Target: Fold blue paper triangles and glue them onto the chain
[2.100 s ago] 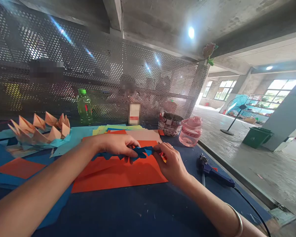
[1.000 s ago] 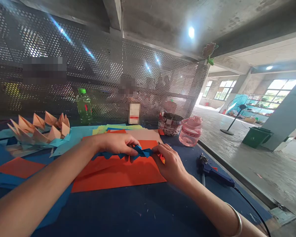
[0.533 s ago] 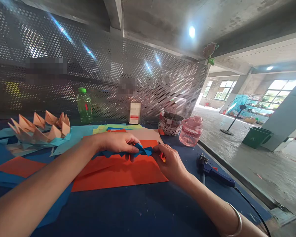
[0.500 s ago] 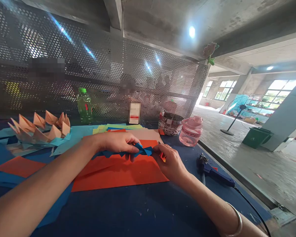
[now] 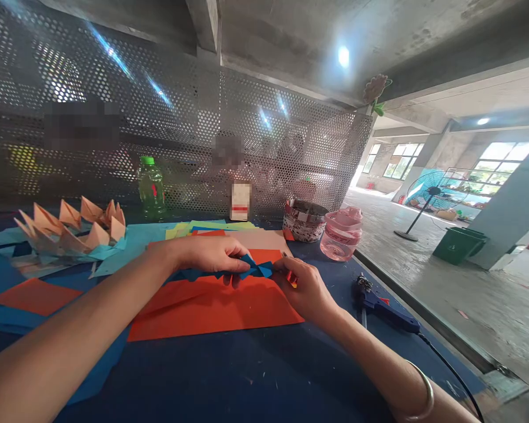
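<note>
You have the blue zigzag paper strip pinched between both hands, above the middle of the counter and just clear of the orange paper sheet beneath it. Your left hand is nearly closed, its thumb and fingers gripping the strip's left part. Your right hand is curled closed on the strip's right end, with a small orange-and-yellow scrap showing at its fingers. You wear a metal bangle on your right wrist.

A row of folded peach paper boats sits on blue paper toward the counter's left edge. Along the far edge stand a green plastic bottle, a small carton, a patterned tin and a pink plastic jar. A blue glue gun lies near the right edge, its black cord running off toward the near right corner.

Inspection note: the bottle's label is too small to read, and the carton's markings are too blurred to read.
</note>
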A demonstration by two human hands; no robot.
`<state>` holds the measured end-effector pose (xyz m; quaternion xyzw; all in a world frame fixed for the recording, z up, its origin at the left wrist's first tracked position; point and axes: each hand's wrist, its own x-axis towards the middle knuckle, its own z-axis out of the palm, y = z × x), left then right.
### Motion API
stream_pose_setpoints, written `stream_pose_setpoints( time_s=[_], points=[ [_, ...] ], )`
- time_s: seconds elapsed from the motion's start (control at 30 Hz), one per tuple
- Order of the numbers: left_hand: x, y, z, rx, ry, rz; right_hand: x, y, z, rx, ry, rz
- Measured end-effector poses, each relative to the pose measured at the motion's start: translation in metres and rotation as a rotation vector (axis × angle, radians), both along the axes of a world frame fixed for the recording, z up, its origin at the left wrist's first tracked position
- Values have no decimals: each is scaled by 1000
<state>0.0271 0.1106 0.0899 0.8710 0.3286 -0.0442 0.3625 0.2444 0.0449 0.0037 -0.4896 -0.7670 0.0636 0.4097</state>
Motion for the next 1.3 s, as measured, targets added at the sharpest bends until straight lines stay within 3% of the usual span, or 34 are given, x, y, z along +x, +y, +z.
stream_pose_setpoints(
  time_s=[0.8, 1.3],
  points=[
    [4, -1, -4, 41, -12, 5, -1, -2, 4, -78, -11, -18],
    [4, 0, -5, 37, -24, 13, 2, 1, 0, -47, -10, 7]
  ],
)
